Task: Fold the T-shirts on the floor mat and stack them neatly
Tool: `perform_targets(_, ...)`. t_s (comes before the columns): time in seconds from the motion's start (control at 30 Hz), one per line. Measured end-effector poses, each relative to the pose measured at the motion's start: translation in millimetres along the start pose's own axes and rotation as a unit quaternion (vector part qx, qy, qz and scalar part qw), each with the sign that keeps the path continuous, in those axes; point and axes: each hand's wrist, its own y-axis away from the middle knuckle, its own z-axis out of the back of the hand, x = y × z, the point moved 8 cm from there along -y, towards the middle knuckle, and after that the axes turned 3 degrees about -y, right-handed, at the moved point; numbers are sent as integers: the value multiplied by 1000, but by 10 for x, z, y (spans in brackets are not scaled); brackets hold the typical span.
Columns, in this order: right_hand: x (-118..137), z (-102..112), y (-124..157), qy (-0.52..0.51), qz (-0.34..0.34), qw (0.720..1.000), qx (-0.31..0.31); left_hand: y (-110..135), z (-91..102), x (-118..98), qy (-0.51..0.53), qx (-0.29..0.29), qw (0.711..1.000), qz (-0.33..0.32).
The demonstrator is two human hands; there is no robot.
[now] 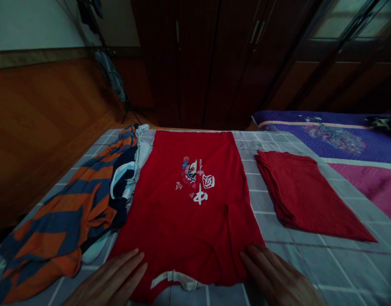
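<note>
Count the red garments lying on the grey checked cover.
2: a red T-shirt spread flat in the middle, and a folded red garment to its right. More could be hidden beneath the orange-and-blue striped clothes.

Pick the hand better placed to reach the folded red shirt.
Right hand, probably: it rests on the spread red shirt's lower corner, on the folded shirt's side. The left hand sits at the opposite corner, beside the striped garment.
</note>
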Motion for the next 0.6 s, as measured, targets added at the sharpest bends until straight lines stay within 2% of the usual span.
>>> perform_targets(0.1, -5, -65, -40, 10, -6, 1000, -18, -10, -19, -30, -32, -12, 999, -7)
perform_targets(0.27, -110, -62, -59, -18, -36, 993, -112, -60, -89, -20, -25, 8, 1000, 12)
perform_targets(0.4, -315, 38, -15, -81, -96, 984, -126, -76, -92, 1, -22, 12, 999, 19)
perform_targets(0.6, -401, 7, 8, -125, -114, 979, -111, -243, 130, 89, 6, -55, 998, -14)
